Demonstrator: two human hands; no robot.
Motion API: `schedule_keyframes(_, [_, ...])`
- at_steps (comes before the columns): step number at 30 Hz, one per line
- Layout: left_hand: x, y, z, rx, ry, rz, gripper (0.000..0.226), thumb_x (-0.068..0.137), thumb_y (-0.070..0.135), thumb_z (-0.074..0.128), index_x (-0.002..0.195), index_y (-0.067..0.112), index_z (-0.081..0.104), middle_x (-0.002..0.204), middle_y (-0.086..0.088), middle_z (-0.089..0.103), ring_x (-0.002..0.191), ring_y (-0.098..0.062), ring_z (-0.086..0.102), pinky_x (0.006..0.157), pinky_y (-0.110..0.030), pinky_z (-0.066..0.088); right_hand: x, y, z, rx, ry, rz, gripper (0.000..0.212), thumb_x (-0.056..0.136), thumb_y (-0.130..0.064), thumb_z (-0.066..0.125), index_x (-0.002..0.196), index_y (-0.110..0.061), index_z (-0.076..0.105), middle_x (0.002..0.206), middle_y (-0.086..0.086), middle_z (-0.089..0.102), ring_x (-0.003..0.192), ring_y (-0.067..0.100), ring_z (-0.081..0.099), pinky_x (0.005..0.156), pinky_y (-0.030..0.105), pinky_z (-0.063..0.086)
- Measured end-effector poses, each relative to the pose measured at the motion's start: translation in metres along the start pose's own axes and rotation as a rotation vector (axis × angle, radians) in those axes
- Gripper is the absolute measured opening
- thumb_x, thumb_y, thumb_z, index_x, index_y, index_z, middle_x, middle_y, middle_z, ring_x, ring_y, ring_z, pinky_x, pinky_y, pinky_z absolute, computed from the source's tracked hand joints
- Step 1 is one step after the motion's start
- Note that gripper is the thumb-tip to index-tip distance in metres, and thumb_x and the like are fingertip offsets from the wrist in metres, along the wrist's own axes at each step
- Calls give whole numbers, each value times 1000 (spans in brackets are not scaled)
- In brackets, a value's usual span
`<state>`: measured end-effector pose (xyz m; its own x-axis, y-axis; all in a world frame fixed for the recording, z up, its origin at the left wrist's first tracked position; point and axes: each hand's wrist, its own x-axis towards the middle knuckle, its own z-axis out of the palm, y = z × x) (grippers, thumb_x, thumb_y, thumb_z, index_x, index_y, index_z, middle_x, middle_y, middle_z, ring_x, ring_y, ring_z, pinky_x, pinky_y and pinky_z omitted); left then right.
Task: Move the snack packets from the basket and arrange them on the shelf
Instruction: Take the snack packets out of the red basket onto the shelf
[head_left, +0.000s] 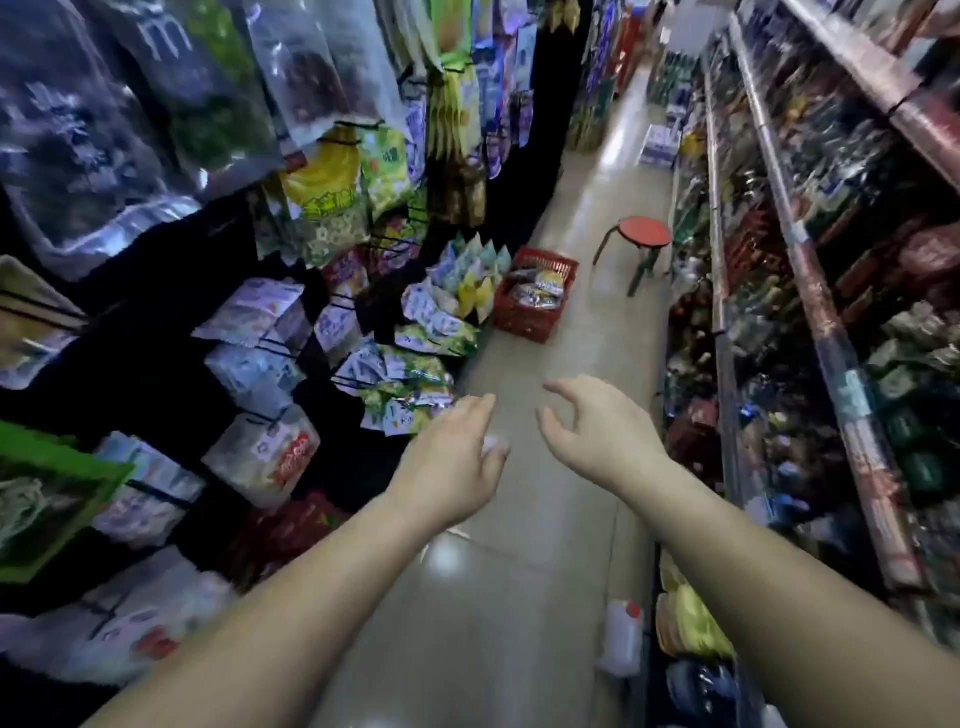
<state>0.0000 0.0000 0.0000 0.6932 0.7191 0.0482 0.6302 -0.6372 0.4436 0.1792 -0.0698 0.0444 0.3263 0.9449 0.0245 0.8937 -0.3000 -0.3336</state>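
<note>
Both my arms reach forward over the floor (519, 582) of the shop aisle. My left hand (452, 462) is seen from the back, its fingers hang loosely curled, and its grip is apart with nothing in it. My right hand (597, 431) is just beside it, not touching, also with the grip apart: the thumb and the bent fingers are spread and hold nothing. The red basket (524, 314) stands on the floor well ahead of both hands, at the left edge of the aisle, right against the foot of the shelf (156, 312). The snack packets (540, 288) lie inside it, in a heap. On the shelf at my left, other packets (410, 374) hang in rows on hooks. A red stool (644, 234) stands beyond the basket, near the right shelves (810, 312). The picture is blurred.
</note>
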Motion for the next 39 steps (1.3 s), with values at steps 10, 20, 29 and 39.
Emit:
schedule_keyframes(10, [168,27,83,-134,-106,-40,61,100,37,56,153,12,41,153,-5,48,143,-25,43,115,-40,39,88,134,9,11,-2,162,43,97,-40,55,135,-24,62,132,-3,65,126,21,57,98,39,51])
schedule_keyframes(20, [368,8,87,-138,-105,-178,60,102,39,53,156,18,35,157,2,43,143,-18,42,115,-34,38,292,224,12,61,-153,174,43,100,-44,48,140,-33,57,138,-13,60,131,13,52,98,31,46])
schedule_keyframes(29, [632,-30,117,-136,-178,-171,55,104,38,51,151,11,45,151,-5,51,139,-23,47,112,-28,33,529,319,7,-28,-197,215,51,100,-51,48,147,-33,52,160,1,39,148,18,33,116,28,29])
schedule_keyframes(39, [927,13,155,-70,-301,-40,57,101,45,50,149,13,46,146,-5,53,136,-23,49,112,-32,39,746,479,-46,-7,-57,279,56,97,-47,51,146,-22,54,149,1,55,145,24,43,120,46,32])
